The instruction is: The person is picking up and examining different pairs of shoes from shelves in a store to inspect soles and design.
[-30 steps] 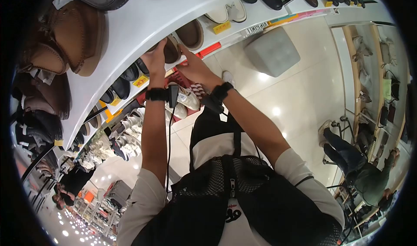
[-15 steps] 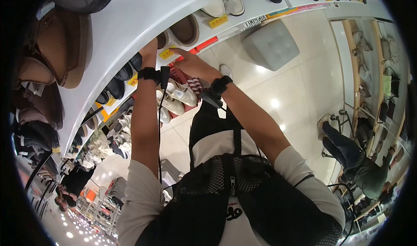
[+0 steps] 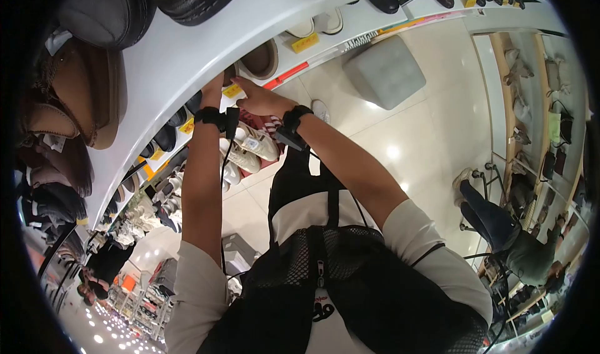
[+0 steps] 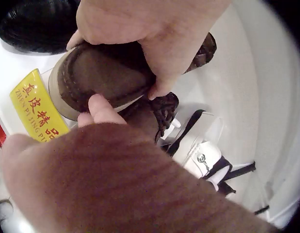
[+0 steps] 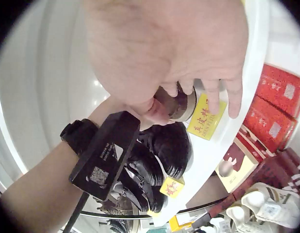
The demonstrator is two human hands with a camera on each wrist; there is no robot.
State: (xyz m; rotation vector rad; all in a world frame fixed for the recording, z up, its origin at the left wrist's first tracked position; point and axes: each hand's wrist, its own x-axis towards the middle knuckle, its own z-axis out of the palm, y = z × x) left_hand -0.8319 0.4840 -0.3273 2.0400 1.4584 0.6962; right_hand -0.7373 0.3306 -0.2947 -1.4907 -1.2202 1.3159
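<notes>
A brown shoe (image 4: 106,73) with a pale sole edge stands on the white shelf, toe towards the shelf front, behind a yellow sign (image 4: 38,109). My left hand (image 3: 212,91) grips it from above, thumb on one side and fingers on the other, as the left wrist view shows. My right hand (image 3: 262,101) is at the toe, its fingers (image 5: 213,94) spread and mostly straight; in the left wrist view fingertips rest at the toe edge. Another brown shoe (image 3: 259,60) stands beside it. Behind them lie dark laced shoes (image 4: 164,111).
Black shoes (image 5: 171,148) with yellow signs line the same shelf. An upper shelf (image 3: 187,47) curves close above the hands. Below are red boxes (image 5: 271,116) and white sneakers (image 5: 273,204). A grey stool (image 3: 384,72) stands on the floor; another person (image 3: 512,241) is at the right.
One second ago both hands held the brown shoe at the shelf's front edge, covering the sign. Now it stands behind the visible sign, and the right hand's fingers are extended.
</notes>
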